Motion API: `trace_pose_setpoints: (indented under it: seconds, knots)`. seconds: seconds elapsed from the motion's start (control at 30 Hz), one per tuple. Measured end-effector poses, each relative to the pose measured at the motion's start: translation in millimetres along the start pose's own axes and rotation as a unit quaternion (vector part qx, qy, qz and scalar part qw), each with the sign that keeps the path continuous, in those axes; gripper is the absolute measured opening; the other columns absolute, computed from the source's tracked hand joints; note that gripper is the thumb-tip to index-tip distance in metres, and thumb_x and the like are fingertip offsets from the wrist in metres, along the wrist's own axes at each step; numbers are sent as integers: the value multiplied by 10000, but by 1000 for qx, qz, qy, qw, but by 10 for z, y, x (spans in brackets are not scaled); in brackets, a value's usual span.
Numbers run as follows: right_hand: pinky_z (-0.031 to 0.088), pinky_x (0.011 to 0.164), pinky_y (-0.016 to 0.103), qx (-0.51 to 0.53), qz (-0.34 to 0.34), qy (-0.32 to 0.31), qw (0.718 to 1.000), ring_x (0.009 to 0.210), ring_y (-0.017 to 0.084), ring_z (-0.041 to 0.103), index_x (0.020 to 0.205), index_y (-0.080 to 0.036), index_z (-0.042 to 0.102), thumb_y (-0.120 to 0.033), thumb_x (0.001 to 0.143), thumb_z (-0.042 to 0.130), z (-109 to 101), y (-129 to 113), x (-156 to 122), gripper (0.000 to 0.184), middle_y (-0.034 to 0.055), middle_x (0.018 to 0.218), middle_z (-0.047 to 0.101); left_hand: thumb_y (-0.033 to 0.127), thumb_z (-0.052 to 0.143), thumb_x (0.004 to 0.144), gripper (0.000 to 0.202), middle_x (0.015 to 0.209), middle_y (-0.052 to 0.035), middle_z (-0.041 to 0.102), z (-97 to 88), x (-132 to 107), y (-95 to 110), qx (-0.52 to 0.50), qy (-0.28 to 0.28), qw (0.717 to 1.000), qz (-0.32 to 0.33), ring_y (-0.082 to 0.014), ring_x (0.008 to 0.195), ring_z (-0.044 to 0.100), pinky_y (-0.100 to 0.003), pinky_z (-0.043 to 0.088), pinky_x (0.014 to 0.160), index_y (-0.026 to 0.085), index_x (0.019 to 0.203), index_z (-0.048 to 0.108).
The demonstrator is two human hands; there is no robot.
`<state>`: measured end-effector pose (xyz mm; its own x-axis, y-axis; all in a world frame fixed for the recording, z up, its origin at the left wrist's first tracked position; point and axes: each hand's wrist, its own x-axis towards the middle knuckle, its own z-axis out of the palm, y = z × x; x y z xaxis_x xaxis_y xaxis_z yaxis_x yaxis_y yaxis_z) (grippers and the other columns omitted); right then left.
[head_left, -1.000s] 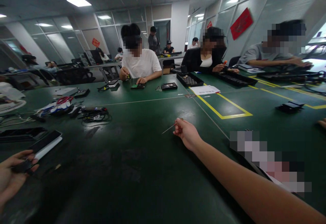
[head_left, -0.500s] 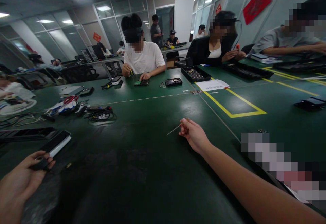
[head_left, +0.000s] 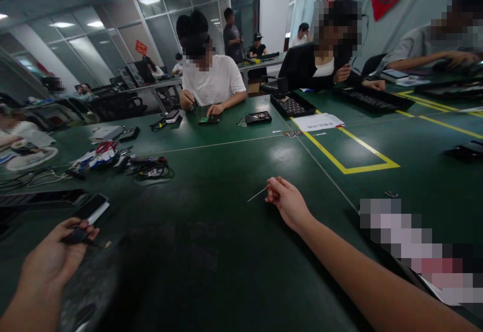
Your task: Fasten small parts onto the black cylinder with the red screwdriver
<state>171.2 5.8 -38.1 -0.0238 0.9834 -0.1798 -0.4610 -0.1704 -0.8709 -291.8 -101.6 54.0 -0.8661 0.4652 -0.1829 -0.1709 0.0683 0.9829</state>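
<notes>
Slantwise, a thin rod (head_left: 256,194) points lower-left from the pinching right hand (head_left: 289,201); the left hand (head_left: 56,252) clasps a black object (head_left: 75,235).

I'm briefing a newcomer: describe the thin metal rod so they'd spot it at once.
Over the green table, find the camera wearer's right hand. The thin rod sticks out from its fingertips, angled down to the left. Unlike the looped black cables farther left, it is straight and silvery.
</notes>
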Motion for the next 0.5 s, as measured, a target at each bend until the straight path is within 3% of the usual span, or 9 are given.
trace_pose_setpoints:
  seconds: [0.1, 0.23, 0.5]
  knots:
    - [459, 620, 301, -9, -1, -3, 1000, 565, 111, 472, 774, -209, 643, -504, 714, 835, 13, -4, 2, 357, -51, 621, 540, -4, 506, 542, 247, 694, -20, 528, 128, -81, 14, -29, -28, 999, -33, -154, 636, 522, -244, 555, 580, 164, 711, 571]
    - [452, 608, 302, -6, -7, -1, 1000, 552, 110, 465, 754, -210, 631, -488, 709, 835, 10, -16, -2, 348, -52, 608, 532, 0, 517, 552, 234, 712, -18, 542, 221, -118, 31, -30, -58, 997, -27, -156, 667, 541, -246, 550, 604, 164, 711, 568]
    - [456, 592, 301, -3, -13, 1, 1000, 547, 115, 473, 746, -216, 621, -499, 684, 847, -8, -4, 16, 368, -46, 600, 540, 66, 541, 530, 195, 687, -10, 508, 256, -134, 35, -22, -54, 998, -2, -164, 640, 501, -305, 543, 624, 180, 688, 529]
